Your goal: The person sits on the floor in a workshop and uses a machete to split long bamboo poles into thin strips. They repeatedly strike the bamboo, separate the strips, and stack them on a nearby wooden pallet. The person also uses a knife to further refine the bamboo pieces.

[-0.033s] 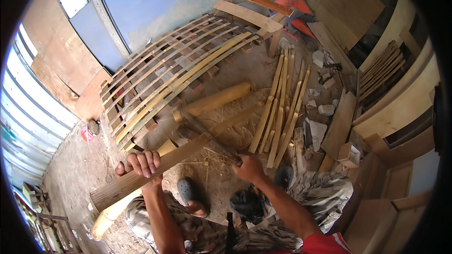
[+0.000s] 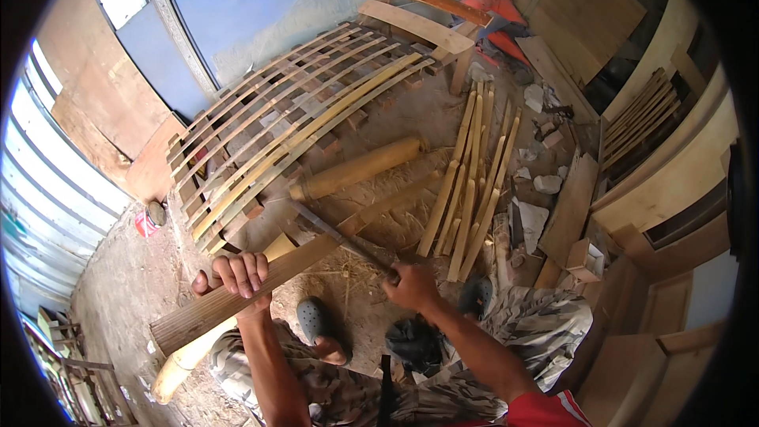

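My left hand (image 2: 237,277) is wrapped round the near part of a long split bamboo piece (image 2: 198,315), its fingers over the upper edge. The piece slants away to the right, low over the ground. In my right hand (image 2: 411,286) is the handle of a machete (image 2: 360,249), a long narrow dark blade. The blade lies across the bamboo's middle part and points to the far left; whether its edge bites in cannot be made out. Under the piece, a pale bamboo pole (image 2: 186,360) lies beside my left leg. A thick yellowish bamboo log (image 2: 360,168) rests just beyond the blade's tip.
Split bamboo strips (image 2: 474,182) lie in a bundle at the right. A slatted frame (image 2: 292,126) rests on bricks at the far left. Rubble (image 2: 545,184) and boards (image 2: 573,209) line the right side. Shavings cover the ground between my feet, which wear grey clogs (image 2: 320,320).
My right hand has shifted slightly to the left, and the machete has moved with it across the bamboo. The left hand and the bamboo piece hold nearly the same place.
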The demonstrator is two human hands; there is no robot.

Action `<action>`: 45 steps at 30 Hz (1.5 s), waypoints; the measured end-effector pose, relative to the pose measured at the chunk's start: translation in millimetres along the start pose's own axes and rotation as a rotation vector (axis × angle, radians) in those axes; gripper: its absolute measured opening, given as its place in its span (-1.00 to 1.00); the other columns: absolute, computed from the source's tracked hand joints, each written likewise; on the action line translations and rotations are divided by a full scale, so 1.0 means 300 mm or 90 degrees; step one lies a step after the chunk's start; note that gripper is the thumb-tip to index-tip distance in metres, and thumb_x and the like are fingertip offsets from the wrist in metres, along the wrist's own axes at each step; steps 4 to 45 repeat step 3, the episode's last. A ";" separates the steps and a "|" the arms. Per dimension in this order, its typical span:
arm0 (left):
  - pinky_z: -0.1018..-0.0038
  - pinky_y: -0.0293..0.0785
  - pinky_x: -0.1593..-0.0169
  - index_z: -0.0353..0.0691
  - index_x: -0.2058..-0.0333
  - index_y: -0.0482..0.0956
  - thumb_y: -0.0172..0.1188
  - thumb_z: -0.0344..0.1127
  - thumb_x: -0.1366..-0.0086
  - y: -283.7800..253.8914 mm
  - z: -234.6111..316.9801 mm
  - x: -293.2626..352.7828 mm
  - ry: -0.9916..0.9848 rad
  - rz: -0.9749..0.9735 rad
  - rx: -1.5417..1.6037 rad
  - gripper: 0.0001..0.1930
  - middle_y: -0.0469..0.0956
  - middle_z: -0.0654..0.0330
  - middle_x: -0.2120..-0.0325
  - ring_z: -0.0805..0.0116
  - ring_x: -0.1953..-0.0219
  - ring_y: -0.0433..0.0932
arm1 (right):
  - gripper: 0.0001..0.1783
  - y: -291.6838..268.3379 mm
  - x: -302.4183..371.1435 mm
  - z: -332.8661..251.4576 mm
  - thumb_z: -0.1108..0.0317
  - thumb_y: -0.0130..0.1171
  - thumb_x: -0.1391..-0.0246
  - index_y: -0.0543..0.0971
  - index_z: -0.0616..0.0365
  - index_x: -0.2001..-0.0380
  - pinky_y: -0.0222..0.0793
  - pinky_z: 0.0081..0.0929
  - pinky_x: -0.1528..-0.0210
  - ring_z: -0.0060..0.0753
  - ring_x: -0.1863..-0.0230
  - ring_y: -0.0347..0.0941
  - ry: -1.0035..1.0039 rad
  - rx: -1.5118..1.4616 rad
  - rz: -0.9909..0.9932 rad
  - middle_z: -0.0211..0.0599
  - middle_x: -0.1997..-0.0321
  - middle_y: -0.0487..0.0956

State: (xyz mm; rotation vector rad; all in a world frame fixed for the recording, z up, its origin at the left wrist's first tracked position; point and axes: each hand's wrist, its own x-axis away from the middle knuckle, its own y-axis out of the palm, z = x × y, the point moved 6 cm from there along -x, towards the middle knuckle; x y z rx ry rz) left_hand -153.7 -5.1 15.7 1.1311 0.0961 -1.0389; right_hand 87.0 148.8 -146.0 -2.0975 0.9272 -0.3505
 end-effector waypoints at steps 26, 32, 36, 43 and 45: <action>0.46 0.25 0.49 -0.13 0.68 0.43 -0.20 0.13 -0.34 0.012 -0.003 -0.031 -0.011 -0.063 0.008 -0.44 0.42 0.23 0.81 0.40 0.72 0.33 | -0.58 0.002 -0.042 0.000 0.11 0.22 0.04 0.65 0.13 0.15 0.54 -0.09 0.26 0.07 0.39 0.61 0.066 -0.051 -0.090 0.01 0.48 0.63; 0.46 0.25 0.49 -0.13 0.68 0.43 -0.20 0.13 -0.34 0.012 -0.003 -0.031 -0.011 -0.063 0.008 -0.44 0.42 0.23 0.81 0.40 0.72 0.33 | -0.58 0.002 -0.042 0.000 0.11 0.22 0.04 0.65 0.13 0.15 0.54 -0.09 0.26 0.07 0.39 0.61 0.066 -0.051 -0.090 0.01 0.48 0.63; 0.46 0.25 0.49 -0.13 0.68 0.43 -0.20 0.13 -0.34 0.012 -0.003 -0.031 -0.011 -0.063 0.008 -0.44 0.42 0.23 0.81 0.40 0.72 0.33 | -0.58 0.002 -0.042 0.000 0.11 0.22 0.04 0.65 0.13 0.15 0.54 -0.09 0.26 0.07 0.39 0.61 0.066 -0.051 -0.090 0.01 0.48 0.63; 0.46 0.25 0.49 -0.13 0.68 0.43 -0.20 0.13 -0.34 0.012 -0.003 -0.031 -0.011 -0.063 0.008 -0.44 0.42 0.23 0.81 0.40 0.72 0.33 | -0.58 0.002 -0.042 0.000 0.11 0.22 0.04 0.65 0.13 0.15 0.54 -0.09 0.26 0.07 0.39 0.61 0.066 -0.051 -0.090 0.01 0.48 0.63; 0.46 0.25 0.49 -0.13 0.68 0.43 -0.20 0.13 -0.34 0.012 -0.003 -0.031 -0.011 -0.063 0.008 -0.44 0.42 0.23 0.81 0.40 0.72 0.33 | -0.58 0.002 -0.042 0.000 0.11 0.22 0.04 0.65 0.13 0.15 0.54 -0.09 0.26 0.07 0.39 0.61 0.066 -0.051 -0.090 0.01 0.48 0.63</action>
